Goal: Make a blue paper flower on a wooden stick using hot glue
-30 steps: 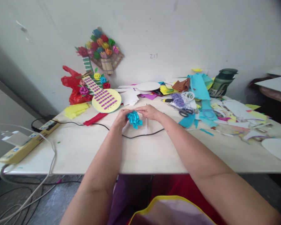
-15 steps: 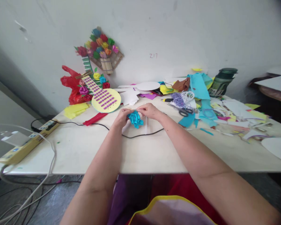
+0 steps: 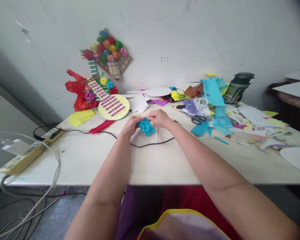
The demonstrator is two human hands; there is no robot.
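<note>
A blue paper flower (image 3: 146,127) hangs between my two hands above the table, its petals facing down and toward me. My left hand (image 3: 132,124) is closed at the flower's left side, near its base. My right hand (image 3: 159,118) pinches at the flower's upper edge, its fingertips almost meeting those of the left. What exactly the right fingertips grip is too small to make out. Just below my right hand is a whitish translucent strip or stick (image 3: 156,134).
A black cable (image 3: 145,146) crosses the table below my hands. Scissors (image 3: 198,120), string (image 3: 190,106) and paper scraps lie to the right. A yellow paper guitar (image 3: 113,107) and red strip (image 3: 101,127) are left, beyond a power strip (image 3: 30,153). A green bottle (image 3: 238,88) stands behind.
The blue flower has turned slightly and shifted a little to the right between my fingers. Both hands keep nearly the same place.
</note>
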